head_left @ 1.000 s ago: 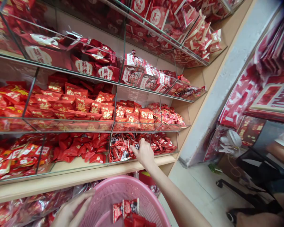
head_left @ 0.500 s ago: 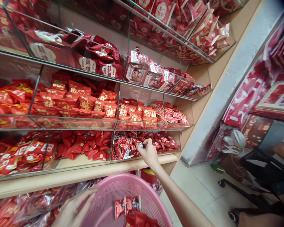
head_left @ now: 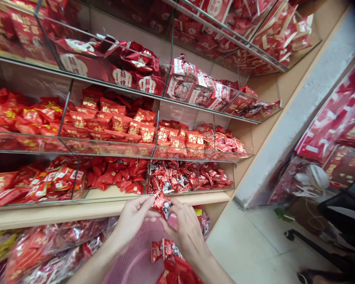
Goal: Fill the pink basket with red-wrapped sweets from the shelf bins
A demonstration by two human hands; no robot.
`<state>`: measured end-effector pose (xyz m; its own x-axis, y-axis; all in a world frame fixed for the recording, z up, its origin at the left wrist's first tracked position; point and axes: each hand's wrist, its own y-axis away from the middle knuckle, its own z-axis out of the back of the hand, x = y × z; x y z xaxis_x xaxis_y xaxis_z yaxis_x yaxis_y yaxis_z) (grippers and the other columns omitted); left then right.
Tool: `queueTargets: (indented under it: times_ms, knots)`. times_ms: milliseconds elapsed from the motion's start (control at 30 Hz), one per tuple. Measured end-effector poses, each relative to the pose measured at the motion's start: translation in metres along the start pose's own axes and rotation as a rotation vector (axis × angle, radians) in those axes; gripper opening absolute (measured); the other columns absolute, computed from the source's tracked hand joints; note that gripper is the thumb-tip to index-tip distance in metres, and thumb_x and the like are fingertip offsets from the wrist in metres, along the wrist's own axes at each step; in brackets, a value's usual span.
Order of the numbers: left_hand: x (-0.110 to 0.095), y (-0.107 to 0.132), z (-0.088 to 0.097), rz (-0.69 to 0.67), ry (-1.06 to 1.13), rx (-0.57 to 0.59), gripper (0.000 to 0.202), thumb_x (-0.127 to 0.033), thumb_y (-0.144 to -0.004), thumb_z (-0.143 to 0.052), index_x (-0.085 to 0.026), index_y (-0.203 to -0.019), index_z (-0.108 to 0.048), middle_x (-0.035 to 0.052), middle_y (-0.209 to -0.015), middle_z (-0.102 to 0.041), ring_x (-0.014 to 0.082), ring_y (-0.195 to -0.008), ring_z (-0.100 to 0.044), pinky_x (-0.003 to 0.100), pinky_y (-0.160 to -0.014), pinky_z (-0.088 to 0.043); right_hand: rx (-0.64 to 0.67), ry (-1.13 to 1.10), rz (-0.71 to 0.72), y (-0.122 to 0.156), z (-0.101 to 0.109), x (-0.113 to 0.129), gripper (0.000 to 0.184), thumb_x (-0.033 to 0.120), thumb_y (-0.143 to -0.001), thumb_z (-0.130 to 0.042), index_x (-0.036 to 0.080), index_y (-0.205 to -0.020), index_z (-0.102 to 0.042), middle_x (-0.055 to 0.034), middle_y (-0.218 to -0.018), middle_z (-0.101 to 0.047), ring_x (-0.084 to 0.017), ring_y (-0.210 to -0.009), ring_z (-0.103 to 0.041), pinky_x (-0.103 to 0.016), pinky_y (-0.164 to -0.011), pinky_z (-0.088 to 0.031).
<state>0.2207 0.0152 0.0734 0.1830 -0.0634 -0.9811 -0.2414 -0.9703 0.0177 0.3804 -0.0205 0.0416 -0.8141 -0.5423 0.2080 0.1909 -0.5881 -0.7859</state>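
Both hands meet just above the basket [head_left: 134, 265] and pinch one small red packet [head_left: 162, 204] between them. The left hand [head_left: 133, 219] is mostly closed, with thumb and fingertips nipping the packet's left edge. The right hand [head_left: 187, 232] is curled the same way, its fingertips on the packet's right and lower edge and its back toward the camera. The packet hangs over the basket's far rim and touches nothing but the fingers. It seems to carry a black-and-white print, though it is too small to be sure. Inside the basket, partly under the right hand, lie more sweets [head_left: 165, 249]: a joined pair resting on a red heap. Behind and above the basket runs a wooden ledge [head_left: 77, 213]. On it, straight above the basket, a glass bin [head_left: 192, 179] holds a pile of similar packets. Up and to the left of the basket, a second bin [head_left: 115, 175] is filled with plain red sweets, and higher shelves [head_left: 112, 148] carry more red packs. Left of the basket, under the ledge, are clear bags [head_left: 47, 252] of red goods. Right of the basket is pale tiled floor [head_left: 254, 244].
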Motion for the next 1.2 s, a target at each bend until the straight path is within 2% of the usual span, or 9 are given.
queueTargets:
  times_ms: [67, 133, 200, 267, 367, 533, 733, 867, 1200]
  knots:
    - [0.002, -0.001, 0.000, -0.012, 0.021, -0.016, 0.029, -0.041, -0.071, -0.065, -0.015, -0.083, -0.064, 0.0014, -0.068, -0.069, 0.0156, -0.062, -0.068, 0.024, -0.061, -0.053, -0.039, -0.137, -0.153, 0.007, -0.001, 0.003, 0.048, 0.032, -0.077, -0.063, 0.022, -0.118, -0.041, -0.0137, -0.122, -0.052, -0.023, -0.096, -0.056, -0.037, -0.081, -0.043]
    - [0.005, -0.003, 0.002, -0.027, 0.042, -0.020, 0.027, -0.041, -0.071, -0.065, -0.015, -0.081, -0.064, 0.0002, -0.067, -0.069, 0.0132, -0.061, -0.066, 0.023, -0.063, -0.053, -0.066, -0.345, -0.420, 0.014, -0.004, 0.004, 0.056, 0.038, -0.076, -0.063, 0.021, -0.122, -0.036, -0.0136, -0.116, -0.053, -0.021, -0.088, -0.055, -0.036, -0.078, -0.044]
    - [0.008, -0.004, 0.004, -0.045, 0.051, -0.013, 0.026, -0.041, -0.072, -0.064, -0.015, -0.078, -0.062, -0.0007, -0.066, -0.068, 0.0123, -0.060, -0.064, 0.023, -0.063, -0.052, 0.000, -0.613, -0.646, 0.018, -0.009, 0.005, 0.037, 0.041, -0.079, -0.058, 0.020, -0.107, -0.047, -0.0081, -0.096, -0.059, -0.018, -0.077, -0.054, -0.032, -0.072, -0.045]
    - [0.011, -0.007, 0.005, -0.070, 0.034, -0.003, 0.027, -0.042, -0.072, -0.064, -0.016, -0.076, -0.061, -0.0019, -0.064, -0.066, 0.0129, -0.060, -0.063, 0.024, -0.062, -0.052, 0.122, -0.867, -0.731, 0.018, -0.014, 0.006, 0.025, 0.044, -0.080, -0.056, 0.019, -0.084, -0.054, -0.0030, -0.078, -0.058, -0.016, -0.072, -0.053, -0.028, -0.068, -0.043]
    - [0.013, -0.009, 0.003, -0.103, -0.015, 0.016, 0.029, -0.044, -0.071, -0.064, -0.015, -0.074, -0.061, -0.0031, -0.062, -0.062, 0.0137, -0.058, -0.061, 0.026, -0.062, -0.052, 0.220, -1.083, -0.770, 0.016, -0.016, 0.008, 0.030, 0.045, -0.078, -0.059, 0.017, -0.068, -0.053, -0.0005, -0.068, -0.058, -0.013, -0.065, -0.052, -0.025, -0.063, -0.040]
    - [0.012, -0.005, 0.003, -0.171, -0.114, 0.060, 0.026, -0.042, -0.075, -0.060, -0.016, -0.069, -0.060, -0.0043, -0.061, -0.060, 0.0130, -0.057, -0.058, 0.024, -0.060, -0.050, 0.231, -1.137, -0.836, 0.016, -0.011, 0.012, 0.032, 0.045, -0.074, -0.064, 0.016, -0.062, -0.055, -0.0012, -0.061, -0.062, -0.011, -0.057, -0.050, -0.024, -0.059, -0.038]
    - [0.013, -0.002, 0.008, -0.205, -0.178, 0.151, 0.026, -0.040, -0.081, -0.053, -0.017, -0.073, -0.063, -0.0018, -0.066, -0.064, 0.0148, -0.064, -0.060, 0.025, -0.064, -0.049, 0.222, -1.230, -0.892, 0.022, -0.013, 0.010, 0.031, 0.045, -0.069, -0.069, 0.017, -0.076, -0.061, -0.0006, -0.066, -0.062, -0.010, -0.054, -0.047, -0.022, -0.053, -0.034]
    - [0.015, -0.003, 0.010, -0.217, -0.211, 0.174, 0.028, -0.039, -0.082, -0.051, -0.016, -0.077, -0.066, 0.0002, -0.069, -0.068, 0.0159, -0.065, -0.062, 0.025, -0.062, -0.048, 0.166, -1.194, -0.923, 0.025, -0.014, 0.006, 0.031, 0.046, -0.069, -0.068, 0.017, -0.076, -0.061, -0.0006, -0.067, -0.061, -0.010, -0.056, -0.048, -0.023, -0.054, -0.035]
    - [0.016, 0.000, 0.009, -0.188, -0.167, 0.218, 0.027, -0.038, -0.082, -0.052, -0.015, -0.075, -0.065, 0.0021, -0.070, -0.071, 0.0156, -0.065, -0.064, 0.024, -0.062, -0.049, 0.271, -1.108, -0.789, 0.028, -0.002, 0.003, 0.032, 0.043, -0.079, -0.060, 0.017, -0.062, -0.052, 0.0022, -0.058, -0.054, -0.010, -0.056, -0.043, -0.023, -0.057, -0.033]
